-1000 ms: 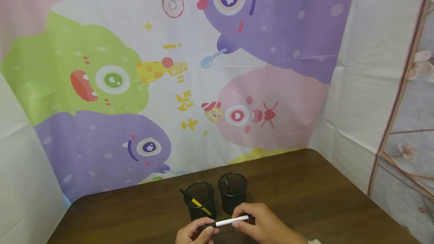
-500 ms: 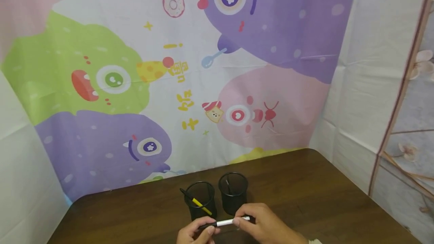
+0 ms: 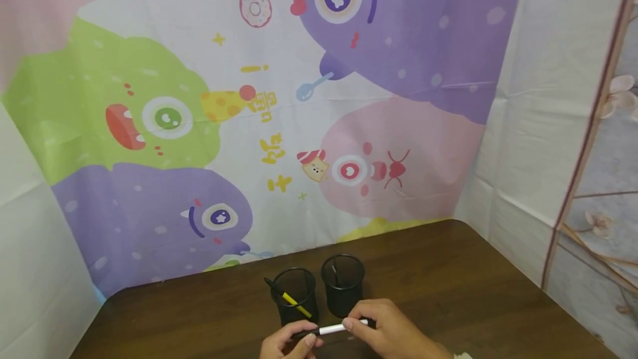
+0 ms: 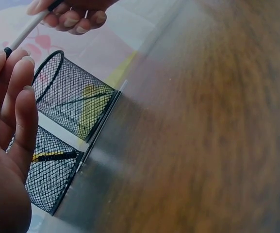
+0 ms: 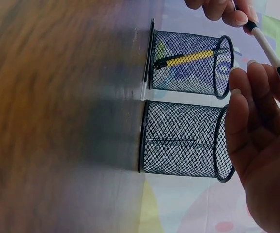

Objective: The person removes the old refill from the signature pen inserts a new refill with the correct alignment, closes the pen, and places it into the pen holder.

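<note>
Held level near the table's front is a marker with a white barrel and black ends. My left hand pinches its left black end between thumb and fingers. At the other end, the thumb and fingers of my right hand grip it near the white-to-black join. Just beyond the hands stand two black mesh pen cups, a left cup and a right cup. A yellow pen with black ends leans in the left cup. Inside the right cup shows a thin dark stick.
The cups stand upright side by side on the dark wooden table. A thin dark rod with a pale end lies along their bases in the left wrist view. Behind the table hangs a cartoon-printed cloth, with a pale cloth at the right.
Very little differs. The right hand's thumb and fingers have shifted slightly to the right along the marker. Cups and left hand stay nearly in place.
</note>
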A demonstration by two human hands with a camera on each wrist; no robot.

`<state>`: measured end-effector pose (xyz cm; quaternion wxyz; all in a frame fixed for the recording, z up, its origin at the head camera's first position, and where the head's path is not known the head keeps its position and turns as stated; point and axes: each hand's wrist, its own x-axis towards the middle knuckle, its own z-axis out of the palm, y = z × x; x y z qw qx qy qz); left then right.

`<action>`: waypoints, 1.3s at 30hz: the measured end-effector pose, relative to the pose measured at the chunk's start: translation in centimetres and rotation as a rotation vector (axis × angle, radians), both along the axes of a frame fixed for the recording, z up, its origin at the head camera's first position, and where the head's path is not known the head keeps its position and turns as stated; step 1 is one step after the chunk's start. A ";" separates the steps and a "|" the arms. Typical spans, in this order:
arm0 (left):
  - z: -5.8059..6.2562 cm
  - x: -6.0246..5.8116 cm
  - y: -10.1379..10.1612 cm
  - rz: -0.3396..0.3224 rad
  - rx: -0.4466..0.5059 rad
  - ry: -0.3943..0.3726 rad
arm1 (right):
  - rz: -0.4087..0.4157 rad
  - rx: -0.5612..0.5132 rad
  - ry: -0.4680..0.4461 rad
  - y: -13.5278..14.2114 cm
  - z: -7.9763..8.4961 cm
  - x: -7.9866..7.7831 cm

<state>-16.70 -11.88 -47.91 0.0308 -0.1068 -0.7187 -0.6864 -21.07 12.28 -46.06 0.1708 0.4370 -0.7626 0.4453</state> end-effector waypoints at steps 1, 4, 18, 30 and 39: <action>0.0 0.0 0.0 0.006 0.005 -0.002 | -0.002 -0.001 -0.020 0.0 0.1 0.1; 0.0 0.1 0.2 0.020 0.023 -0.003 | -0.009 -0.006 -0.073 0.1 0.2 0.2; 0.5 0.1 0.0 0.027 -0.006 -0.052 | 0.011 -0.025 -0.151 0.2 0.5 0.3; 0.4 0.2 0.0 -0.015 0.028 -0.048 | 0.007 -0.017 -0.038 0.2 0.1 0.1; 0.6 0.4 -0.2 -0.008 0.024 -0.083 | 0.023 0.001 -0.077 0.0 0.0 0.2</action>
